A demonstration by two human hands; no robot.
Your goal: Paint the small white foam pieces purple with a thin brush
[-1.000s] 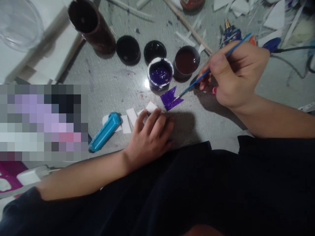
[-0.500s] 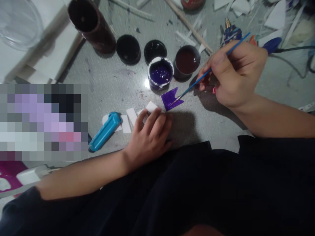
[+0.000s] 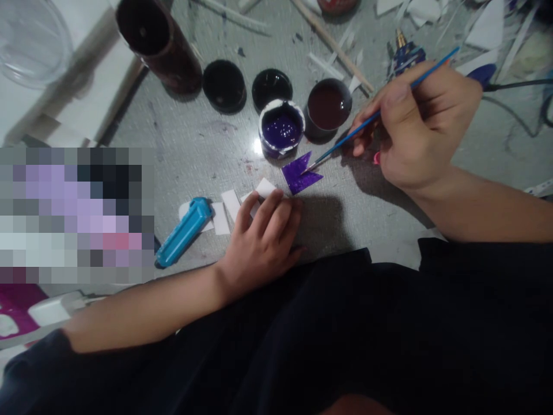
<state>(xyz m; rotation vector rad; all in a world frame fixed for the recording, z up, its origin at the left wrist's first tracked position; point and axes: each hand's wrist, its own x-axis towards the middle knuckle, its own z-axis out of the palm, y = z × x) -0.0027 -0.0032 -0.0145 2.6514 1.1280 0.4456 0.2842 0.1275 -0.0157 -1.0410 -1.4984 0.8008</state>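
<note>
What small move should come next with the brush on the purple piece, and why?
Probably a short stroke along the notched edge of the purple piece: the right hand holds the brush with its tip at that notch, while the left hand rests beside the piece's lower corner.

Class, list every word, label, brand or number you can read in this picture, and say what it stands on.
No text here can be read.
Purple paint pot, brown paint pot, light-blue plastic tool: no legible label.
Paintbrush in the right hand: no print visible.
Pixelated patch at the left: unreadable.
</note>
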